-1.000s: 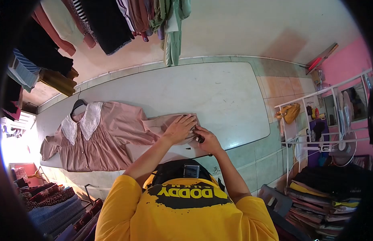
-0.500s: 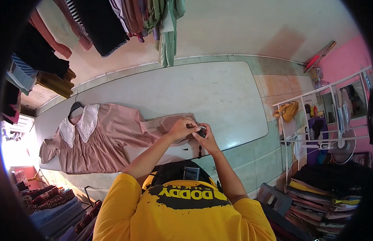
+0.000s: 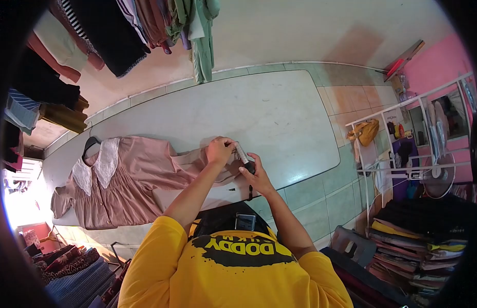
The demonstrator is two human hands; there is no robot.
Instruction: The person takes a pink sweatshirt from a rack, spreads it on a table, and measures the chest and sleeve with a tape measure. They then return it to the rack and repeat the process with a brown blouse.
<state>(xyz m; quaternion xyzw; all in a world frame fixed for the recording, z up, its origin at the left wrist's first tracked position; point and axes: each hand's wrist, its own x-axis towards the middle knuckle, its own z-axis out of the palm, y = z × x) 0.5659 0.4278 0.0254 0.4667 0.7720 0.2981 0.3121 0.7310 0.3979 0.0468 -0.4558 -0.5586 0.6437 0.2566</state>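
My right hand is closed around a small black tape measure. A pale strip with dark markings runs out of its case toward my left hand, whose fingers pinch near the strip's far end. Beneath both hands lies one sleeve of a dusty-pink blouse with a white lace collar. The blouse is spread on the white table, a black hanger in its neck. My left hand rests on or just over the sleeve; contact is hard to tell.
Garments hang along the wall at upper left. Folded clothes are stacked at lower right, below a white metal rack and a fan. A grey plastic chair stands close to my right. More fabrics lie at lower left.
My hands have moved apart, and a length of pale strip now shows between them. My left hand has gone up and left, my right slightly down. The whole view has shifted a little.
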